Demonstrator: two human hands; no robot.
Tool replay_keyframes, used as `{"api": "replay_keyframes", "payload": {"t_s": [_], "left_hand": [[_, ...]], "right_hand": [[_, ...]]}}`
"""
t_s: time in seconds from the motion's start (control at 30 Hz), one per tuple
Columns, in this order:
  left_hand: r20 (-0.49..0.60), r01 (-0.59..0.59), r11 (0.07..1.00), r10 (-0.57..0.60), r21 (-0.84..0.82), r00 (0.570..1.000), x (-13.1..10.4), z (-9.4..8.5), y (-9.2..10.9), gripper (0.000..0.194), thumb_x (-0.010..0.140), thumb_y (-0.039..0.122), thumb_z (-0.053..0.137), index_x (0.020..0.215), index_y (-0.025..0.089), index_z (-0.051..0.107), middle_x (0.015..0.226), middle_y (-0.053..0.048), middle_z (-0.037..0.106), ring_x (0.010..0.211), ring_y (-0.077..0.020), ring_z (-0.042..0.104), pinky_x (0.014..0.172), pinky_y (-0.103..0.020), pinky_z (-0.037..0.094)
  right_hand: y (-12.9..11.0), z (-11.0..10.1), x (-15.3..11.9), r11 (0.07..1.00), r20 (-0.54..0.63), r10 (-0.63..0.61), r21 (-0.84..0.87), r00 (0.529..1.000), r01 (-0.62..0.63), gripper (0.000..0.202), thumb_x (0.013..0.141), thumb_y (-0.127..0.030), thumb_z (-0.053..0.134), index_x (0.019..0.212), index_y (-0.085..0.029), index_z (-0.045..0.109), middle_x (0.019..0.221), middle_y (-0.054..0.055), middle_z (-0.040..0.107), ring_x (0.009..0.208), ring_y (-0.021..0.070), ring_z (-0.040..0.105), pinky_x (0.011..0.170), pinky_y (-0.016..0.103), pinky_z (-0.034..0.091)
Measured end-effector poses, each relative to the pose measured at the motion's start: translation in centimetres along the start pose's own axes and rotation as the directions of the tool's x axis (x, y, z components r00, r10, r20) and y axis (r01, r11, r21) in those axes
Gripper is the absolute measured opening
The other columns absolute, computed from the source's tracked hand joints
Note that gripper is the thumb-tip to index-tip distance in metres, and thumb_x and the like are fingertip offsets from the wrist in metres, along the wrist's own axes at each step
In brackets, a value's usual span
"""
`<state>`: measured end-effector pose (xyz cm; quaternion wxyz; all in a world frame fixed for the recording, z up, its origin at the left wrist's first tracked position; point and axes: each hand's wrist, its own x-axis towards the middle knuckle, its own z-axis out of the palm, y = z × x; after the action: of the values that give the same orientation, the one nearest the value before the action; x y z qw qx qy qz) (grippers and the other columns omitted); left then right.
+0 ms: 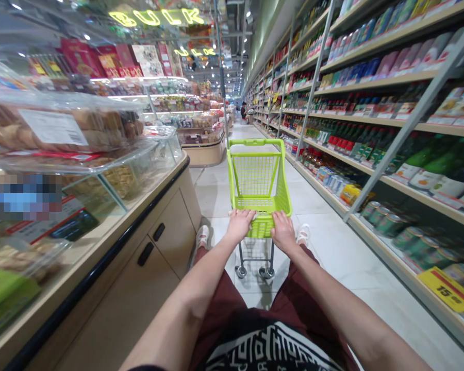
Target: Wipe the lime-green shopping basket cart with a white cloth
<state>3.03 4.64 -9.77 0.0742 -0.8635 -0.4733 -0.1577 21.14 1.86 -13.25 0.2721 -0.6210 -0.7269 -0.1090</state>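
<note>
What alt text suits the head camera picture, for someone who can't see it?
A person's left hand and right hand grip a green cart in a shop aisle. Shelves of bottles and cans line the right; a wooden counter with packaged food lines the left. A yellow BULK sign glows ahead.
</note>
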Motion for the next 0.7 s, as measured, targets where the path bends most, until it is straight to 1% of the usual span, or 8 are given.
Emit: {"api": "replay_keyframes", "payload": {"t_s": [0.1, 0.17, 0.27, 0.3, 0.37, 0.43, 0.57, 0.7], "left_hand": [[0.012, -0.037, 0.999, 0.037, -0.010, 0.999, 1.0, 0.4, 1.6, 0.045, 0.080, 0.015, 0.042, 0.124, 0.023, 0.040, 0.122, -0.007, 0.052, 0.111, -0.0199, 0.046, 0.099, -0.044, 0.027], [0.031, -0.109, 0.994, 0.109, -0.001, 0.994, 1.3, 0.3, 1.4, 0.046, 0.080, 0.014, 0.041, 0.125, 0.023, 0.038, 0.123, -0.007, 0.051, 0.111, -0.0189, 0.046, 0.097, -0.041, 0.029], [0.093, -0.255, 0.967, 0.253, 0.010, 0.963, 1.1, -0.3, -1.1, 0.047, 0.079, 0.015, 0.043, 0.126, 0.023, 0.037, 0.119, -0.007, 0.053, 0.112, -0.0164, 0.046, 0.097, -0.036, 0.030], [0.104, -0.261, 0.965, 0.258, 0.011, 0.960, 0.9, -0.5, -2.1, 0.048, 0.079, 0.015, 0.045, 0.125, 0.023, 0.038, 0.117, -0.007, 0.055, 0.111, -0.0163, 0.046, 0.097, -0.036, 0.029], [0.104, -0.222, 0.975, 0.220, 0.008, 0.970, 0.6, -0.8, -3.6, 0.047, 0.077, 0.016, 0.047, 0.123, 0.021, 0.040, 0.112, -0.008, 0.057, 0.108, -0.0165, 0.049, 0.098, -0.036, 0.028], [0.106, -0.162, 0.987, 0.161, 0.002, 0.981, 0.5, -0.7, -4.1, 0.044, 0.076, 0.017, 0.049, 0.120, 0.020, 0.044, 0.107, -0.007, 0.059, 0.104, -0.0168, 0.051, 0.098, -0.036, 0.027], [0.113, -0.094, 0.995, 0.092, 0.012, 0.989, 0.6, -0.4, -2.9, 0.041, 0.076, 0.016, 0.048, 0.117, 0.021, 0.047, 0.100, -0.005, 0.061, 0.099, -0.0177, 0.053, 0.099, -0.036, 0.027], [0.091, -0.103, 0.994, 0.099, 0.045, 0.991, 0.7, -0.3, -0.6, 0.041, 0.077, 0.017, 0.046, 0.118, 0.021, 0.047, 0.096, -0.006, 0.062, 0.094, -0.0189, 0.053, 0.098, -0.038, 0.028]], "right_hand": [[0.1, -0.2, 0.2, 1.000, 0.008, -0.024, 0.005, 1.000, 0.024, 0.050, 0.071, -0.011, 0.040, 0.120, -0.010, 0.048, 0.125, 0.013, 0.049, 0.124, 0.0258, 0.031, 0.099, 0.043, 0.028], [0.5, -0.3, 0.3, 0.999, 0.020, -0.043, 0.014, 0.999, 0.043, 0.049, 0.071, -0.011, 0.040, 0.119, -0.012, 0.050, 0.125, 0.011, 0.050, 0.123, 0.0250, 0.033, 0.099, 0.043, 0.028], [1.0, -0.5, 0.3, 0.998, 0.025, -0.050, 0.046, 0.998, 0.049, 0.048, 0.070, -0.011, 0.041, 0.118, -0.014, 0.051, 0.123, 0.010, 0.051, 0.123, 0.0242, 0.034, 0.098, 0.042, 0.029], [1.0, -0.5, 0.2, 0.997, 0.019, -0.044, 0.060, 0.999, 0.043, 0.048, 0.070, -0.011, 0.042, 0.117, -0.014, 0.051, 0.123, 0.009, 0.052, 0.122, 0.0241, 0.035, 0.098, 0.041, 0.029], [1.0, -0.3, 0.1, 0.996, 0.001, -0.028, 0.083, 1.000, 0.028, 0.048, 0.070, -0.011, 0.042, 0.117, -0.014, 0.051, 0.123, 0.009, 0.052, 0.123, 0.0239, 0.035, 0.099, 0.042, 0.029], [0.9, -0.1, -0.1, 0.995, -0.011, -0.023, 0.092, 1.000, 0.024, 0.049, 0.070, -0.011, 0.042, 0.118, -0.013, 0.050, 0.125, 0.009, 0.050, 0.124, 0.0239, 0.032, 0.101, 0.042, 0.027], [1.8, 0.4, -0.3, 0.994, 0.016, -0.066, 0.090, 0.998, 0.064, 0.050, 0.072, -0.014, 0.042, 0.122, -0.012, 0.045, 0.131, 0.009, 0.044, 0.128, 0.0236, 0.026, 0.102, 0.044, 0.025], [4.3, 0.3, 0.3, 0.993, 0.067, -0.084, 0.087, 0.994, 0.078, 0.047, 0.077, -0.022, 0.042, 0.123, -0.013, 0.045, 0.132, 0.010, 0.043, 0.128, 0.0241, 0.026, 0.101, 0.046, 0.026]]}}
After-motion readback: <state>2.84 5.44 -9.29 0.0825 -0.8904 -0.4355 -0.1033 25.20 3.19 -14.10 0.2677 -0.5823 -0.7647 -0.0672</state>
